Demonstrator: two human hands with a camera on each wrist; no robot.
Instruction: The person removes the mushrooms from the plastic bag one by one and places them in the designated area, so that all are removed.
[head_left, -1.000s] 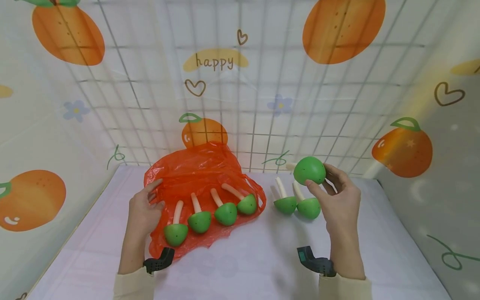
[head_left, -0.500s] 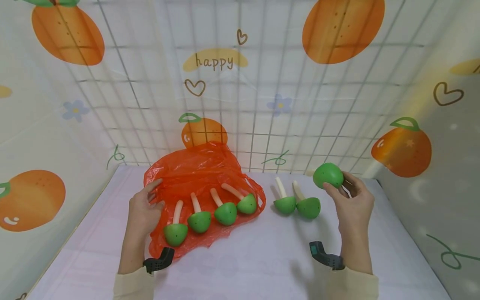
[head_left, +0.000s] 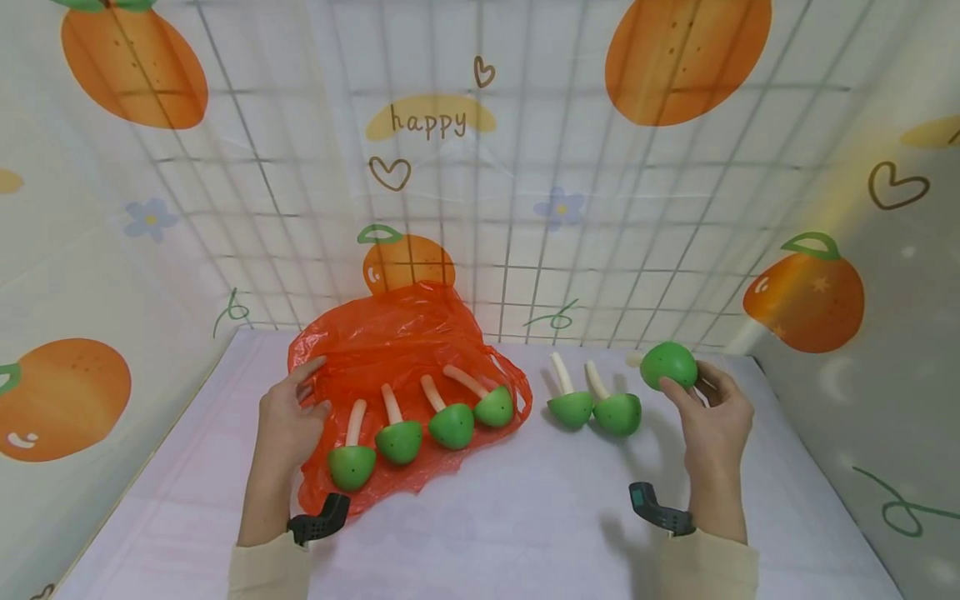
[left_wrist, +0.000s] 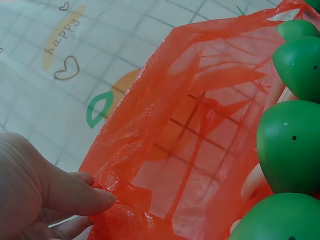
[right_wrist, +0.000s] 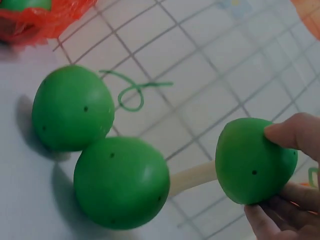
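My right hand (head_left: 718, 421) pinches a toy mushroom (head_left: 668, 365) by its green, black-dotted cap, thumb on one side and fingers on the other. Its pale stem points left, partly hidden behind the cap. Two like mushrooms, one nearer the bag (head_left: 570, 410) and one nearer the hand (head_left: 617, 415), lie side by side on the table, stems toward the back. My left hand (left_wrist: 47, 187) pinches the left edge of a red plastic bag (head_left: 390, 321). Several green-capped mushrooms (head_left: 399, 442) lie in a slanting row on the bag, with their stems pointing away from me.
A white cloth covers the table (head_left: 510, 525). Behind it rises a printed curtain (head_left: 465, 192) with a wire grid showing through, and more printed cloth closes in both sides. The bag's loop handle (head_left: 522, 383) lies toward the table's middle.
My right hand has moved to the right and lower with its mushroom, away from the pair on the table. The left hand and the bag have stayed put.
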